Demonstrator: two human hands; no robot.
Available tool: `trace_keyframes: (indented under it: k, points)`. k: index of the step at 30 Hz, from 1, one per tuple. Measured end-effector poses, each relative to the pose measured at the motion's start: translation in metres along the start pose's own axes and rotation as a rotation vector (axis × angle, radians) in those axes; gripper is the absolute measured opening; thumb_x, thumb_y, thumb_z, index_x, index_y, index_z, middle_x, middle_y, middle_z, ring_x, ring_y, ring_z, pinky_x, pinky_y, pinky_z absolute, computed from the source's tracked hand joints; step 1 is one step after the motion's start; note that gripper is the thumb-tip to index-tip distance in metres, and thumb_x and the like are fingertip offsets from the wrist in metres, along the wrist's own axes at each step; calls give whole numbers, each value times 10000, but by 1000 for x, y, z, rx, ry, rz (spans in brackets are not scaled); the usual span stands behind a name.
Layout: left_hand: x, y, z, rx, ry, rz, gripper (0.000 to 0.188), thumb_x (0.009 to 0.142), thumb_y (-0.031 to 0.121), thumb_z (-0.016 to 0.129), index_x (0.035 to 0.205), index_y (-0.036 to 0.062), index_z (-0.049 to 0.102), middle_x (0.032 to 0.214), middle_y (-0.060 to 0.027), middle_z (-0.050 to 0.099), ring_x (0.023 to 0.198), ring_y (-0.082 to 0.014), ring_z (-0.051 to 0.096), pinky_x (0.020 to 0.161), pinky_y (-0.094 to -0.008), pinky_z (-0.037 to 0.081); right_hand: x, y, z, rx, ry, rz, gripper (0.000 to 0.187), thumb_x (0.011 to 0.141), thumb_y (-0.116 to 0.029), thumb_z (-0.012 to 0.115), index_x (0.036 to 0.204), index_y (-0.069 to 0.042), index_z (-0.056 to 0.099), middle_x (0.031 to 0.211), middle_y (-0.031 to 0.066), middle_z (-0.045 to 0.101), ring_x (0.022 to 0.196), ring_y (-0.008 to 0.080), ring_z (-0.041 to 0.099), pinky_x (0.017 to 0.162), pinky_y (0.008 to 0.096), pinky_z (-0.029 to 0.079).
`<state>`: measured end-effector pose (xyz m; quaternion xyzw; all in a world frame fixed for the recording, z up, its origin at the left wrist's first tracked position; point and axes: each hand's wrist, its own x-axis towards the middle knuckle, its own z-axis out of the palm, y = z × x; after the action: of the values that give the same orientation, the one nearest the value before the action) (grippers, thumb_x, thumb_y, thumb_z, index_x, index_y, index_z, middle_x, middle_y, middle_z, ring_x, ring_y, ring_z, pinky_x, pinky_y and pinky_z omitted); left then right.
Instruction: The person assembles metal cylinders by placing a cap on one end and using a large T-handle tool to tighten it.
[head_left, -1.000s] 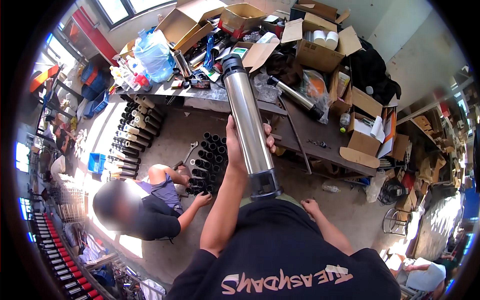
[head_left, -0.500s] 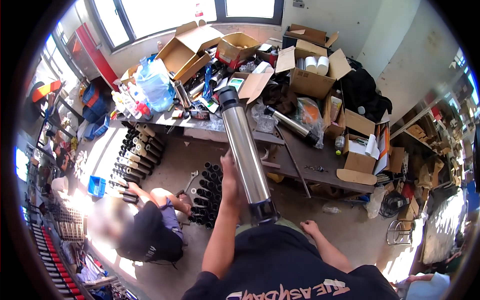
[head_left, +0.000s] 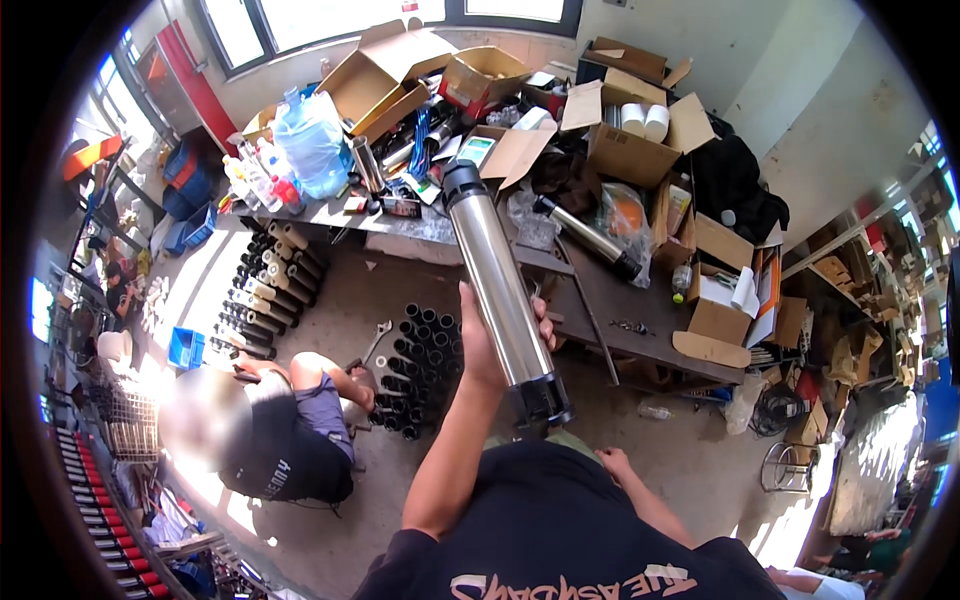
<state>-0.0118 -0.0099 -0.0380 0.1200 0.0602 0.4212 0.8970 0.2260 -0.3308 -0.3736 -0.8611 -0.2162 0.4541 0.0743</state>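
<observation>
My left hand (head_left: pixel 486 340) is wrapped round a polished metal cylinder (head_left: pixel 497 285) with black end caps. I hold it slantwise in front of my body, its upper end toward the bench and its lower cap close to my shirt. The thumb side and several fingertips show on either side of the tube. Low beside my right hip hangs my right hand (head_left: pixel 613 462), with no object visible in it; its fingers are too small and foreshortened to read. A similar metal cylinder (head_left: pixel 590 238) lies on the dark workbench (head_left: pixel 655 352).
Cardboard boxes (head_left: pixel 625 150), bottles and loose parts crowd the bench. A metal bar (head_left: pixel 592 325) leans at its front edge. On the floor stand black tubes (head_left: pixel 420 350), with an adjustable wrench (head_left: pixel 377 338) beside them. Another person (head_left: pixel 290 430) crouches at left near rows of cylinders (head_left: pixel 270 285).
The cylinder has shifted slightly right and its lower end has swung away from my shirt. Fingers now show on its right side. The crouching person's arm has moved.
</observation>
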Motion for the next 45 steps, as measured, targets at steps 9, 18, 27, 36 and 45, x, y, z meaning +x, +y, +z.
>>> trace_keyframes:
  k: [9,18,27,36,45]
  points:
    - [-17,25,10,616,434,57,738,1039,632,158,1139,7,539,855,-156,631,686,-309,675,635,-452,590,14,5,2,19,32,-39,459,866,-395,686,1083,6,738,900,181,741,754,267,716,724,383,562]
    - [-22,23,-9,39,-22,53,638,1040,591,221,1199,67,549,927,-193,597,724,-318,625,637,-461,541,19,-25,8,43,77,-158,417,874,-381,686,1030,2,739,897,159,753,816,246,734,785,369,558]
    - [-40,27,2,217,116,52,702,1019,648,200,1151,50,543,872,-177,622,679,-307,649,598,-440,562,25,2,27,-51,62,-145,457,845,-444,693,1040,-34,748,937,176,745,861,295,719,789,400,553]
    - [-29,33,-3,1411,82,485,640,889,406,762,1310,38,451,1003,-52,601,795,-154,618,695,-283,542,-6,-53,19,199,319,-254,346,847,-369,692,952,-42,740,832,122,743,830,256,729,758,388,562]
    - [-17,-120,-10,1548,-501,-1,881,614,151,938,1366,34,495,1038,-158,711,869,-223,709,808,-348,568,-219,-167,-217,1051,694,-994,774,906,-402,756,1469,-67,344,1210,76,565,826,60,496,702,233,471]
